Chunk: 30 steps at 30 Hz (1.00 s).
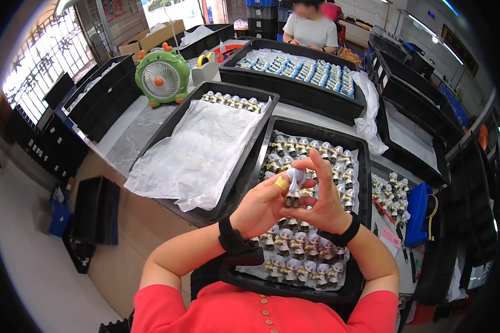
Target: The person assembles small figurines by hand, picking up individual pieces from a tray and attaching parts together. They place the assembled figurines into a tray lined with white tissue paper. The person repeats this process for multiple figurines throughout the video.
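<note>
Figurine [293, 188] is above the tray [322, 130], long axis head-to-far-edge. Left fingers [282, 182] pinch its left side; right fingers [320, 166] curl at its right, grip unconfirmed.

Downward fisheye view from the head

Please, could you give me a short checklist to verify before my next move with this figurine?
1. Small pale-haired figurine held in the bare left hand: ok.
2. Bare right hand gripping it too: cannot tell; its fingers curve around it.
3. Figurine's paint faultless: cannot tell, too small.
4. Crinkled white paper sheet wholly inside the black rectangular plastic tray left of the hands: not ok, it spills over the near edge.
5. Round-faced green fan standing upright: ok.
</note>
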{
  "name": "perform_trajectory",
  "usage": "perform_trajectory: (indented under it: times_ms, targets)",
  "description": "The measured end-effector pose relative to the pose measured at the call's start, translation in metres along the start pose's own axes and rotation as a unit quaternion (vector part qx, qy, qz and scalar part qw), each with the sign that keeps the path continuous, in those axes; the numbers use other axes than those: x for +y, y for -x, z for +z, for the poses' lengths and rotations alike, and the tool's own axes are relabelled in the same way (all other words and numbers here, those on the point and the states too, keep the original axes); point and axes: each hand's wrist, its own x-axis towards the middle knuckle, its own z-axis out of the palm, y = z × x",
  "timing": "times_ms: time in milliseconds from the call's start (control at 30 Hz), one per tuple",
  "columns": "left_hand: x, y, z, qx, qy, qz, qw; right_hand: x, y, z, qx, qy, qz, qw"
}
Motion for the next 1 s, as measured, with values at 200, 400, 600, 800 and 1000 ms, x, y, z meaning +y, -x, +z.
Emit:
perform_trajectory:
  times_ms: [200,400,600,800,1000]
  targets:
    - [-0.006,-0.007,-0.003,-0.004,0.020,-0.010,1.000,0.005,0.003,0.000,0.004,-0.028,0.019,0.999]
    - [-0.003,-0.008,0.002,0.001,0.051,0.000,0.999,0.006,0.004,0.002,0.013,-0.045,0.022,0.999]
    - [-0.004,-0.007,0.000,-0.013,0.048,0.012,0.999,0.008,0.001,-0.002,0.010,0.001,-0.011,1.000]
    - [-0.007,-0.004,0.000,-0.037,0.029,0.010,0.999,0.007,0.005,-0.003,0.019,0.011,0.001,1.000]
    - [0.000,0.002,0.007,-0.075,0.058,0.002,0.995,0.007,0.005,-0.006,0.019,0.008,-0.021,1.000]
